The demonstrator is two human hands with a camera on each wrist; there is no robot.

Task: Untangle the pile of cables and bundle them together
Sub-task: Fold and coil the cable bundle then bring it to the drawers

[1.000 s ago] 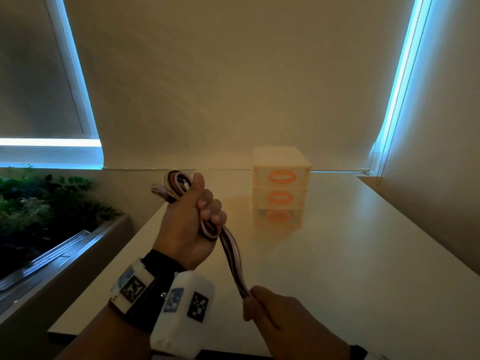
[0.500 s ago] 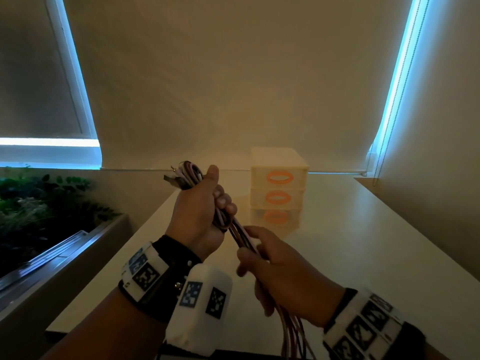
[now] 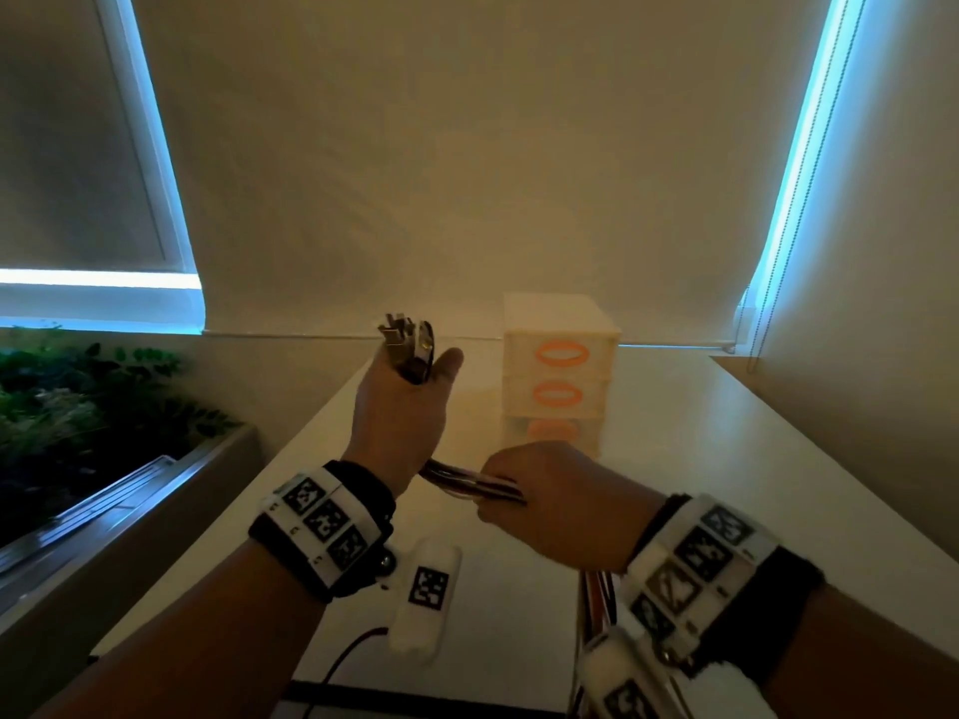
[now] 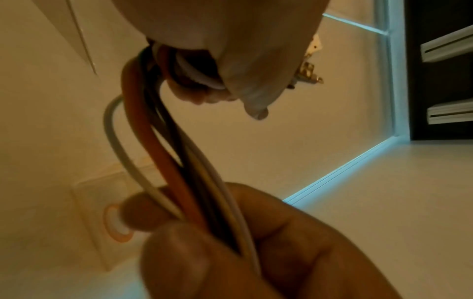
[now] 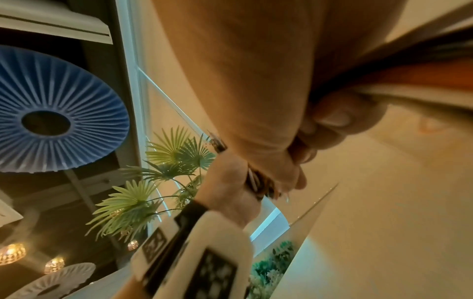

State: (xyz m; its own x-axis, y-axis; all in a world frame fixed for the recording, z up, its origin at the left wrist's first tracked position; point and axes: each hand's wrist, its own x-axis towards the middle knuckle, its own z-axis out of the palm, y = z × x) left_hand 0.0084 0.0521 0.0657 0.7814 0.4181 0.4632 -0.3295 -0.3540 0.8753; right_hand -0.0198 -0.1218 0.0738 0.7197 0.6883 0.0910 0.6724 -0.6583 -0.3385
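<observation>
A bundle of cables (image 3: pixel 469 484), orange, black and white strands (image 4: pixel 184 170), runs between my two hands above the white table (image 3: pixel 726 459). My left hand (image 3: pixel 399 407) is raised, gripping the bundle, with the metal plug ends (image 3: pixel 407 345) sticking out above its fingers. My right hand (image 3: pixel 550 503) grips the same cables lower down, close to the left wrist; the rest of the cables (image 3: pixel 597 609) hang down behind my right wrist. In the right wrist view my curled right fingers (image 5: pixel 332 117) close round the strands (image 5: pixel 258 182).
A small white drawer unit (image 3: pixel 560 376) with orange oval handles stands at the back of the table against the blind. A planter with green plants (image 3: pixel 78 407) lies left of the table. A thin red wire (image 3: pixel 358 646) lies near the table's front edge.
My left hand has lifted and turned so the plug ends point up. My right hand slid up the bundle towards the left wrist, pulling the cables sideways between the hands.
</observation>
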